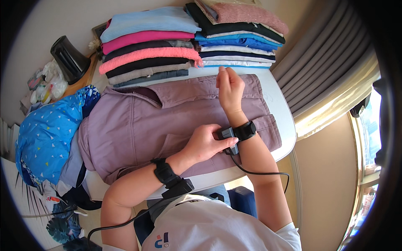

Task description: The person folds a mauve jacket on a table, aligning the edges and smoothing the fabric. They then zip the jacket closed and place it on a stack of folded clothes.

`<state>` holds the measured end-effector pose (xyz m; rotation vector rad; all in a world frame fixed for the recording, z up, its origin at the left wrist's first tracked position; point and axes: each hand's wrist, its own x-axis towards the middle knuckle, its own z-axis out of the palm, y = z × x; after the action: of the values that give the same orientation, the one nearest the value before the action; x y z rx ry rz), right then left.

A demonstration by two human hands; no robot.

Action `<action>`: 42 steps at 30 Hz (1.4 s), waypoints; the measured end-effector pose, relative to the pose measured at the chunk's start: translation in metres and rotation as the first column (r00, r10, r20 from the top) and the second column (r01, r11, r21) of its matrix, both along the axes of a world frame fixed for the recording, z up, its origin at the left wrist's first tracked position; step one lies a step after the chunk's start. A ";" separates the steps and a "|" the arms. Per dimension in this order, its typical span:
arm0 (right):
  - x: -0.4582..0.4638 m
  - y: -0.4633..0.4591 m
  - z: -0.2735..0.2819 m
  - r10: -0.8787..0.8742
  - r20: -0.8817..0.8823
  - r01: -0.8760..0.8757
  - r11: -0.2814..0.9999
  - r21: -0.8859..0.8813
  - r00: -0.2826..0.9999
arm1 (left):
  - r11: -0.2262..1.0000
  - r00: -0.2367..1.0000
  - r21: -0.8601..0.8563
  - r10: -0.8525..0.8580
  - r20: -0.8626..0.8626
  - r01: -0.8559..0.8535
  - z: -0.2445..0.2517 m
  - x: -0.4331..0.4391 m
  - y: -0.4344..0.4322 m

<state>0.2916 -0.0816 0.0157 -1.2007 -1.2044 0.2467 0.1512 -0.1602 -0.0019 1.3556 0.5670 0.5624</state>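
A mauve jacket (147, 125) lies spread on the white table (284, 106), its collar end to the left and its hem to the right. My left hand (202, 142) comes from the lower left and grips a small black and grey device (229, 141) at the other wrist, thumb across its front. A cable runs from this device. My right hand (230, 89) is raised above the jacket's upper right part, fingers curled, with nothing visible in it. Each wrist wears a black strap. Whether the right fingers are fully closed is hard to see.
Two stacks of folded clothes, the left one (147, 37) and the right one (238, 40), stand along the table's far edge. A blue patterned garment (47, 135) is heaped at the left, near a black kettle (69, 59) and plastic bags (51, 81). A grey curtain (326, 59) hangs at the right.
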 end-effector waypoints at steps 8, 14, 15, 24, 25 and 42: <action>-0.001 0.002 0.006 -0.213 0.567 0.038 0.952 0.305 0.796 | 0.999 0.998 0.020 0.041 0.038 -0.042 -0.005 0.000 0.000; -0.004 0.005 0.003 -0.267 0.653 0.052 0.943 0.329 0.709 | 0.999 0.999 -0.001 0.041 0.021 -0.041 -0.009 0.000 -0.001; -0.004 0.004 0.002 -0.252 0.633 0.049 0.947 0.319 0.732 | 0.999 0.999 -0.001 0.041 0.019 -0.041 -0.008 0.000 -0.001; 0.010 0.002 -0.003 0.277 -0.793 -0.481 0.877 -0.023 0.543 | 0.996 0.995 0.087 -0.018 -0.098 0.027 0.003 0.000 0.000; 0.012 0.003 -0.005 0.254 -0.837 -0.505 0.863 -0.030 0.484 | 0.994 0.991 0.092 -0.038 -0.132 0.050 0.004 -0.002 0.002; 0.027 0.012 -0.018 0.260 -0.948 -0.660 0.748 0.077 0.184 | 0.925 0.984 -0.343 -0.131 0.122 0.166 -0.006 -0.020 0.031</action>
<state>0.3183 -0.0698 -0.0025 -0.6533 -0.3952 1.5242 0.1312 -0.1290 -0.0079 1.0143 0.4550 0.3787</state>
